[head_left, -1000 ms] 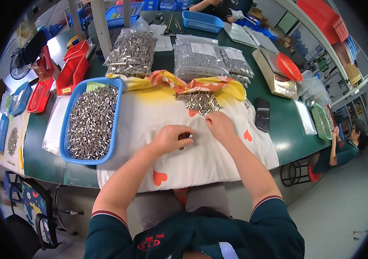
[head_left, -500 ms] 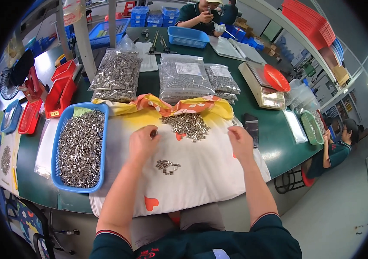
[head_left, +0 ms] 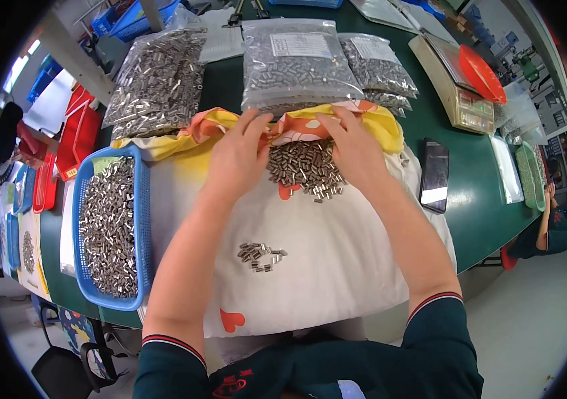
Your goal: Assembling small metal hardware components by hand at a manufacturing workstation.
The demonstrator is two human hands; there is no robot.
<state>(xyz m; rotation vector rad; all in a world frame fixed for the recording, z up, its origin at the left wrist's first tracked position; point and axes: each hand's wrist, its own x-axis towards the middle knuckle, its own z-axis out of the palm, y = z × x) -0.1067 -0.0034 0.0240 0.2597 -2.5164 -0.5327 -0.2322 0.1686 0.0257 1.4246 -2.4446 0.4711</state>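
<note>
Both hands are up at the far edge of the cloth now. Half a second ago, the left hand (head_left: pixel 235 159) was off to the left of the main heap and the right hand (head_left: pixel 358 151) was well out to the right, so they've come in toward each other. Fingers on both are loosely bent and a bit spread, draped over the bunched yellow-and-orange edge (head_left: pixel 383 132) of the cloth. Can't tell if they're actually pinching the fabric or just resting on it, and the palms are hidden, so no clue whether anything's tucked in there.

As for the parts: the heap of metal cylinders (head_left: pixel 305 166) sits between the hands, right up against that bunched edge, with a few strays spilling toward the person. They're short little silvery-grey things, shiny on some sides and dark on others, lying every which way. The small pile (head_left: pixel 253 254) nearer the person is sitting out on the white cloth (head_left: pixel 323 243), same as half a second ago, in a sort of loose, broken ring. Loads more similar pieces fill the blue basket (head_left: pixel 142 229) on the left, and a dark phone (head_left: pixel 435 166) lies on the green tabletop (head_left: pixel 473 213) to the right.
</note>
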